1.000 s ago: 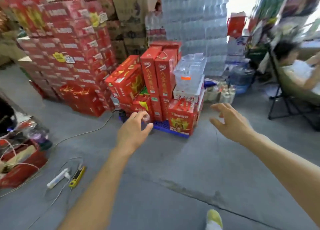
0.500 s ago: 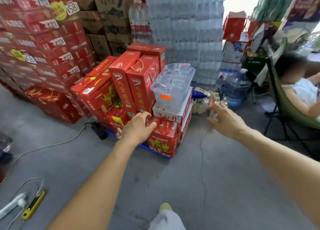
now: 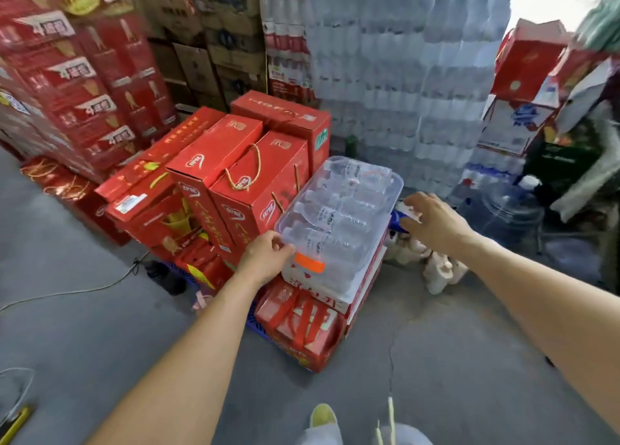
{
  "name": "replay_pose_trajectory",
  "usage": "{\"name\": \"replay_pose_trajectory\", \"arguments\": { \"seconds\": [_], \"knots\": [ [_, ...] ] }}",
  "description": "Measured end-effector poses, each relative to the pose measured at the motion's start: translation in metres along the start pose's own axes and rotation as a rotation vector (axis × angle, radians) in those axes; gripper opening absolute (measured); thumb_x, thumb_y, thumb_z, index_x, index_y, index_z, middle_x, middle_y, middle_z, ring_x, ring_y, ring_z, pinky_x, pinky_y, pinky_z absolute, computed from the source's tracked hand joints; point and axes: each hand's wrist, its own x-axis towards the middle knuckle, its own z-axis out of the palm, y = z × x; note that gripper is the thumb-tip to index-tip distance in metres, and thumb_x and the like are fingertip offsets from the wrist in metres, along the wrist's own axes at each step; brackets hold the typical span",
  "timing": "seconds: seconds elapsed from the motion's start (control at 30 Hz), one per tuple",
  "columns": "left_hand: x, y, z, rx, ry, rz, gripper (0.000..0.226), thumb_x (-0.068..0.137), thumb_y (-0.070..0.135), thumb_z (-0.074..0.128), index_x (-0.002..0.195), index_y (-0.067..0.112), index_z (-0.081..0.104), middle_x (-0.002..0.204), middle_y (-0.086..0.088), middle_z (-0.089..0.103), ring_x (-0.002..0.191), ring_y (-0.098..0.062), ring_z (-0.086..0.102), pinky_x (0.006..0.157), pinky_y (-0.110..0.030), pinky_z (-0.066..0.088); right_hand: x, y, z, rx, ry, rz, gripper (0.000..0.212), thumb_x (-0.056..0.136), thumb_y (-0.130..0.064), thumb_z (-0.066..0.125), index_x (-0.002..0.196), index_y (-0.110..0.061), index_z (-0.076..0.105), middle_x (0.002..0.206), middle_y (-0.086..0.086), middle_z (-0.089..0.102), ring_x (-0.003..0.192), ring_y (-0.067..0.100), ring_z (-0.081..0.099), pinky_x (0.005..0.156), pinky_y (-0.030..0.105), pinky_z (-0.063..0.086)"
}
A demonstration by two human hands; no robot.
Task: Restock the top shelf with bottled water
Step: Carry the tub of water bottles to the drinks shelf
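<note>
A clear plastic bin [image 3: 394,179] holding several water bottles [image 3: 339,213] rests on a white and red carton [image 3: 322,293] atop a stack of red boxes. An orange label marks the bin's near end. My left hand [image 3: 266,258] touches the bin's near left corner, fingers curled at the rim. My right hand [image 3: 432,221] hovers at the bin's right side, fingers spread, not clearly touching it. Behind stands a tall wall of shrink-wrapped water packs [image 3: 402,75].
Red gift boxes [image 3: 231,176] crowd the left of the bin, with more red cases [image 3: 77,85] stacked at far left. A large water jug [image 3: 513,206] and small pale bottles [image 3: 439,270] sit at right. A cable [image 3: 67,292] crosses the grey floor.
I have stepped closer to the stack. Both hands have moved forward to the clear bin, the left now at its near corner, the right by its right side.
</note>
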Motion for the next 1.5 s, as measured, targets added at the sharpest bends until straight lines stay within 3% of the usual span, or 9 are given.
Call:
{"name": "replay_pose_trajectory", "arguments": {
  "seconds": [0.2, 0.4, 0.6, 0.7, 0.83, 0.9, 1.0, 1.27, 1.5],
  "knots": [
    [0.086, -0.004, 0.046, -0.116, 0.046, -0.258, 0.018, 0.092, 0.033, 0.062, 0.101, 0.022, 0.051, 0.108, -0.003, 0.063, 0.101, -0.027, 0.06, 0.085, -0.035, 0.048, 0.147, 0.031, 0.009, -0.047, -0.109, -0.056, 0.047, 0.094, -0.031, 0.057, 0.136, -0.013, 0.05, 0.136, 0.011, 0.05, 0.115, 0.031, 0.056, 0.092, 0.039, 0.047],
    [0.145, -0.017, 0.089, -0.275, 0.179, -0.655, 0.047, 0.098, 0.035, 0.053, 0.129, 0.0, 0.048, 0.127, -0.02, 0.057, 0.116, -0.036, 0.055, 0.089, -0.036, 0.042, 0.298, 0.05, 0.035, -0.033, -0.241, -0.052, 0.049, 0.095, -0.033, 0.059, 0.136, -0.008, 0.051, 0.135, 0.022, 0.046, 0.127, 0.039, 0.041, 0.103, 0.042, 0.038],
    [0.17, -0.021, 0.133, -0.692, 0.252, -1.086, 0.068, 0.097, 0.056, 0.044, 0.139, 0.004, 0.043, 0.129, -0.012, 0.054, 0.123, -0.035, 0.053, 0.102, -0.04, 0.042, 0.408, 0.05, 0.073, 0.023, -0.426, 0.118, 0.097, 0.061, -0.077, 0.038, 0.122, -0.004, 0.059, 0.131, 0.027, 0.05, 0.121, 0.042, 0.048, 0.102, 0.042, 0.038],
    [0.173, -0.039, 0.156, -0.728, 0.28, -1.212, 0.081, 0.09, 0.071, 0.035, 0.137, 0.007, 0.049, 0.137, -0.019, 0.053, 0.125, -0.037, 0.052, 0.109, -0.046, 0.04, 0.445, 0.057, 0.103, 0.038, -0.572, 0.2, 0.104, 0.069, -0.09, 0.04, 0.128, -0.006, 0.058, 0.131, 0.025, 0.053, 0.124, 0.04, 0.05, 0.106, 0.042, 0.037],
    [0.175, -0.011, 0.154, -0.775, 0.414, -1.239, 0.061, 0.099, 0.057, 0.039, 0.127, 0.005, 0.056, 0.132, -0.017, 0.057, 0.12, -0.031, 0.055, 0.105, -0.04, 0.041, 0.503, 0.113, 0.175, 0.107, -0.635, 0.273, 0.087, 0.05, -0.101, 0.039, 0.063, -0.017, 0.059, 0.079, 0.01, 0.058, 0.074, 0.031, 0.057, 0.073, 0.041, 0.045],
    [0.173, -0.009, 0.158, -0.772, 0.428, -1.281, 0.067, 0.098, 0.057, 0.042, 0.138, 0.004, 0.051, 0.143, -0.018, 0.05, 0.131, -0.032, 0.049, 0.11, -0.042, 0.037, 0.487, 0.093, 0.147, 0.184, -0.649, 0.276, 0.073, 0.063, -0.093, 0.046, 0.071, -0.022, 0.057, 0.091, 0.011, 0.055, 0.078, 0.027, 0.05, 0.07, 0.04, 0.043],
    [0.166, -0.006, 0.16, -0.851, 0.487, -1.344, 0.073, 0.089, 0.068, 0.05, 0.125, 0.005, 0.059, 0.117, -0.017, 0.065, 0.106, -0.036, 0.063, 0.099, -0.047, 0.049, 0.466, 0.061, 0.115, 0.196, -0.621, 0.317, 0.05, 0.094, -0.056, 0.043, 0.09, -0.009, 0.059, 0.086, 0.014, 0.058, 0.078, 0.029, 0.054, 0.076, 0.036, 0.041],
    [0.162, 0.014, 0.174, -1.046, 0.492, -1.334, 0.074, 0.082, 0.075, 0.052, 0.122, 0.013, 0.061, 0.111, -0.011, 0.068, 0.1, -0.032, 0.065, 0.088, -0.044, 0.054, 0.473, 0.045, 0.124, 0.154, -0.67, 0.163, 0.05, 0.089, -0.057, 0.058, 0.075, -0.009, 0.06, 0.066, 0.007, 0.054, 0.057, 0.023, 0.049, 0.071, 0.035, 0.042],
    [0.156, 0.022, 0.178, -0.833, 0.39, -1.276, 0.07, 0.095, 0.064, 0.038, 0.136, 0.008, 0.051, 0.116, -0.011, 0.06, 0.108, -0.032, 0.052, 0.089, -0.04, 0.039, 0.472, 0.051, 0.14, 0.056, -0.625, 0.231, 0.059, 0.087, -0.059, 0.056, 0.112, -0.006, 0.06, 0.077, 0.009, 0.056, 0.076, 0.031, 0.055, 0.083, 0.042, 0.049]
  ]
}}
